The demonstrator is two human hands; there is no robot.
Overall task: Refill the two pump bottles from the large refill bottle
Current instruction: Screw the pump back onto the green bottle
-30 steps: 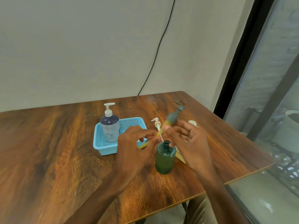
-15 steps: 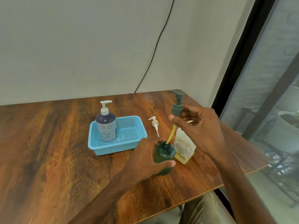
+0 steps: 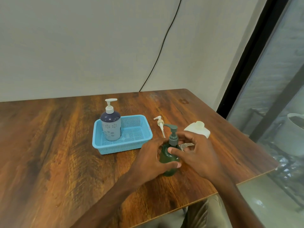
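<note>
Left hand (image 3: 153,159) wraps the body of the green pump bottle (image 3: 169,159), thumb across its front, holding it upright on the surface (image 3: 49,145) near the right edge, a little in from the near edge. Right hand (image 3: 196,151) has its fingers curled around the grey-green pump head (image 3: 172,134), which sits down in the bottle's neck; thumb rests on the bottle's shoulder, so this hand looks to be grasping the collar to screw it home. Whether the collar is fully tightened cannot be told. Just behind the right hand stands the large refill bottle (image 3: 197,130), pale and translucent, with what looks like a cap on top, partly hidden by the fingers. Toward the middle of the surface, a blue basket (image 3: 144,129) holds the second pump bottle (image 3: 110,127), navy over pale blue, its white pump in place. A loose cream pump (image 3: 160,125) lies flat on the surface between the basket and the green bottle; what it belongs to is unclear. Judging from this, the green bottle is at its closing step, probably already filled, though its level cannot be seen through the dark plastic. How full the basket bottle is cannot be read either, so it may yet need refilling.
</note>
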